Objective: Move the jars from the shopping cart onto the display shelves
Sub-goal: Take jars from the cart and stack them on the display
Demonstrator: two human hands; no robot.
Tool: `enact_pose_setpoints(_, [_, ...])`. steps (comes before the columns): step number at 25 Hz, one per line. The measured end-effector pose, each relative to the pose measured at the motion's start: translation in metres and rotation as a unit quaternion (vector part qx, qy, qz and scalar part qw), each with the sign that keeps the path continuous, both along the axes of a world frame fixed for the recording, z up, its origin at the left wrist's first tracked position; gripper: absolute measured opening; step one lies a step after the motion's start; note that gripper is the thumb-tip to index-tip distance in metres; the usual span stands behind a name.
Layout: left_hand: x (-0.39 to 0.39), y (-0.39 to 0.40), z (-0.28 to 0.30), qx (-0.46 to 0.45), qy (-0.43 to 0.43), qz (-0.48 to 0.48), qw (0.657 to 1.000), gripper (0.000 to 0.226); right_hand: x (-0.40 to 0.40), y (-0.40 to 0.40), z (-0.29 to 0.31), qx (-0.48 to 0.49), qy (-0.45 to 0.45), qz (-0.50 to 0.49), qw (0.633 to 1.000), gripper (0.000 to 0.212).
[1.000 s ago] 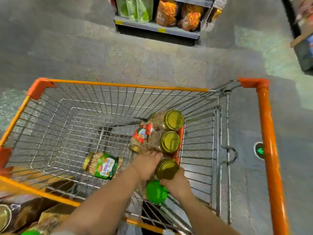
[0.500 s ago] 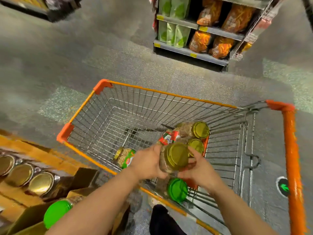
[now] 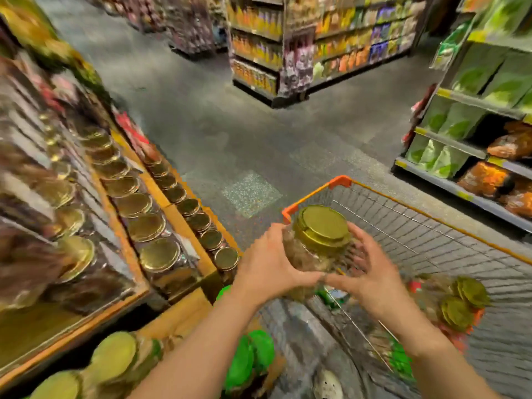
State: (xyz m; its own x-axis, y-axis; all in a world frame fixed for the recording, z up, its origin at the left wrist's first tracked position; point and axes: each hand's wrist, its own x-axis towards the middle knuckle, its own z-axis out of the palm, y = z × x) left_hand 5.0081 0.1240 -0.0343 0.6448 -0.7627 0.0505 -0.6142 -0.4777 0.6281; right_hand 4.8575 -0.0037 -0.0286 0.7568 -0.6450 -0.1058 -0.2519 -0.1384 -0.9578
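Both hands share the grip on one jar [image 3: 312,246]: the left hand [image 3: 266,264] wraps its fingers round the jar's left side, and the right hand [image 3: 371,273] cups the right side with fingers spread and curled against the glass. The jar, gold-lidded and filled with something brown, is held in the air above the near-left corner of the shopping cart [image 3: 403,226], tilted a little so its lid faces the camera.

Going by this, the step in hand is the carry: the jar is out of the cart and not yet on a shelf. To the left of the jar stand the display shelves [image 3: 172,214], their orange-edged tiers already lined with rows of similar gold-lidded jars. Right of the jar, low in the cart, at least two more gold-lidded jars [image 3: 463,300] wait, though blur hides their number.

The next move likely calls for swinging the jar left toward the shelves, righting it, and finding a gap in a row. No free slot can be made out through the blur.
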Motion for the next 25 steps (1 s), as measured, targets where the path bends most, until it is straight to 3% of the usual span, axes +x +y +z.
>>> enact_pose_setpoints(6, [0.017,0.214,0.04,-0.074,0.011,0.175,0.982,0.111,0.071,0.164,0.026,0.01,-0.067,0.204,0.977,0.119])
enact_pose_setpoints(11, [0.01,0.346,0.055,-0.126,0.026,0.268,0.955,0.096,0.118,0.265,0.046,-0.028,-0.053,0.361,0.931,0.1])
enact_pose_setpoints(14, [0.003,0.4,0.054,-0.178,0.04,0.36,0.915,0.107,0.144,0.315,0.053,-0.036,-0.055,0.429,0.901,0.096])
enact_pose_setpoints(20, [-0.007,0.476,0.054,-0.186,0.055,0.451,0.871,0.088,0.183,0.4,0.046,-0.061,-0.047,0.489,0.869,0.092])
enact_pose_setpoints(22, [-0.005,0.5,0.052,-0.184,0.057,0.472,0.86,0.092,0.191,0.43,0.038,-0.055,-0.044,0.497,0.865,0.083])
enact_pose_setpoints(25, [0.007,0.529,0.036,-0.154,0.041,0.494,0.855,0.103,0.201,0.463,0.025,-0.063,-0.024,0.5,0.863,0.091])
